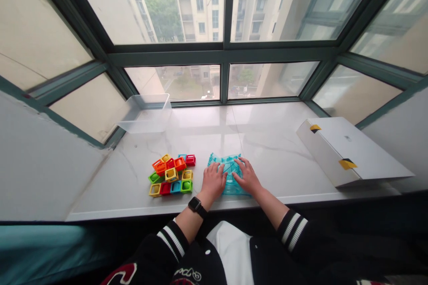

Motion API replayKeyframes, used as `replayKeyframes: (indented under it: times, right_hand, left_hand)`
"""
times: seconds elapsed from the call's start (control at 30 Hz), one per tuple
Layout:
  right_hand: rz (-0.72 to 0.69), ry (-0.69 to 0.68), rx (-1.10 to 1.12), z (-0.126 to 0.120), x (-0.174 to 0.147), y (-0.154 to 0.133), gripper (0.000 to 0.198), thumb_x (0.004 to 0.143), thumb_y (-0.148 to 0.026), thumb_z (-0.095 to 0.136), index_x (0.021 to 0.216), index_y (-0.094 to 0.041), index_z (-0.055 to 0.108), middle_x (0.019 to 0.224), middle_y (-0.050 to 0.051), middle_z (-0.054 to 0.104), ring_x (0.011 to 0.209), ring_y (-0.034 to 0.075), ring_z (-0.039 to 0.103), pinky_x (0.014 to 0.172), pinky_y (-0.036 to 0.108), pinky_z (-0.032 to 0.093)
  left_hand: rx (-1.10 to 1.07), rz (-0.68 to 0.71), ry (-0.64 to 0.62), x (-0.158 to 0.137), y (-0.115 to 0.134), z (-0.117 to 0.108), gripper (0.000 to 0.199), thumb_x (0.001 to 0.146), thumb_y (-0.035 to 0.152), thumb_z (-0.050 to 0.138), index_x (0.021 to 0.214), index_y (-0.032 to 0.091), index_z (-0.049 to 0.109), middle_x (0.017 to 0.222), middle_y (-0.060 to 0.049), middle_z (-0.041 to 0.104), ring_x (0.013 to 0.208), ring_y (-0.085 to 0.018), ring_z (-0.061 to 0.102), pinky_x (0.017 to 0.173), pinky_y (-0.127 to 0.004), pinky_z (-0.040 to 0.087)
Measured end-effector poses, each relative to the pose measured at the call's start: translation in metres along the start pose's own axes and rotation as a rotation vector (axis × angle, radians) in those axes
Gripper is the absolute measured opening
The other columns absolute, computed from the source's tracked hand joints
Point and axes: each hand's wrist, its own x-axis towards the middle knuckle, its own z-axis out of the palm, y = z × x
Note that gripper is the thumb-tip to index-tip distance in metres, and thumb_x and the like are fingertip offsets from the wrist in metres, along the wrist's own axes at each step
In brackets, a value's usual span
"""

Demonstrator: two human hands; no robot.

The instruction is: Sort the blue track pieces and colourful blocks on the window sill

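Note:
A see-through turquoise plastic piece (231,187), perhaps a toy tray or a bag, lies flat on the sill near its front edge. My left hand (214,181) rests on its left side, fingers stretched out over it. On its right side lies my right hand (247,177), fingers spread and pointing inward. Parts of the turquoise piece are hidden under both hands. Just left of my left hand is a pile of hollow toy blocks (171,174) in red, orange, yellow, green and blue.
A clear plastic bin (147,124) stands at the back left of the white marbled sill (267,142). On the right is a large white box (351,151) with yellow-and-black tape tabs. Window frames (167,58) enclose the back and sides.

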Motion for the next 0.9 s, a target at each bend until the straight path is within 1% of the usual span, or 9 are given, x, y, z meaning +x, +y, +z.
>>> replayKeyframes:
  times: [0.2, 0.43, 0.63, 0.77, 0.9]
  right_hand:
    - [0.004, 0.002, -0.016, -0.001, 0.002, -0.003, 0.057, 0.097, -0.042, 0.060, 0.152, -0.026, 0.052, 0.154, 0.015, 0.048, 0.143, 0.035, 0.049, 0.120, 0.058, 0.044]
    - [-0.008, 0.010, -0.020, 0.000, 0.003, -0.005, 0.058, 0.096, -0.041, 0.061, 0.152, -0.026, 0.054, 0.153, 0.015, 0.049, 0.143, 0.036, 0.049, 0.119, 0.059, 0.043]
    - [-0.020, 0.027, 0.019, 0.004, 0.004, -0.011, 0.053, 0.096, -0.039, 0.062, 0.147, -0.026, 0.057, 0.151, 0.015, 0.049, 0.143, 0.035, 0.048, 0.121, 0.058, 0.042]
    - [-0.040, 0.027, 0.049, 0.005, 0.004, -0.013, 0.053, 0.097, -0.039, 0.061, 0.147, -0.024, 0.057, 0.150, 0.016, 0.051, 0.141, 0.034, 0.049, 0.120, 0.058, 0.042]
    - [-0.042, 0.024, 0.079, 0.001, 0.004, -0.014, 0.053, 0.098, -0.040, 0.060, 0.148, -0.025, 0.056, 0.149, 0.015, 0.052, 0.141, 0.033, 0.050, 0.120, 0.057, 0.043]
  left_hand:
    - [-0.019, -0.010, -0.005, 0.000, -0.001, -0.002, 0.040, 0.108, 0.038, 0.045, 0.140, 0.021, 0.061, 0.142, -0.016, 0.064, 0.138, -0.036, 0.055, 0.111, -0.054, 0.046]
    - [-0.047, -0.010, 0.002, -0.001, -0.004, -0.004, 0.040, 0.107, 0.037, 0.047, 0.141, 0.020, 0.060, 0.143, -0.015, 0.064, 0.141, -0.036, 0.051, 0.113, -0.054, 0.044]
    - [-0.017, -0.021, 0.011, -0.005, -0.008, -0.007, 0.037, 0.108, 0.037, 0.044, 0.139, 0.024, 0.061, 0.139, -0.013, 0.067, 0.140, -0.034, 0.052, 0.123, -0.061, 0.030]
    - [-0.023, -0.026, 0.010, -0.008, -0.011, -0.007, 0.037, 0.108, 0.037, 0.044, 0.138, 0.023, 0.061, 0.138, -0.013, 0.067, 0.138, -0.033, 0.053, 0.123, -0.060, 0.031]
    - [-0.038, -0.022, 0.021, -0.009, -0.012, -0.009, 0.037, 0.108, 0.036, 0.044, 0.138, 0.024, 0.061, 0.138, -0.012, 0.066, 0.137, -0.032, 0.054, 0.123, -0.059, 0.032]
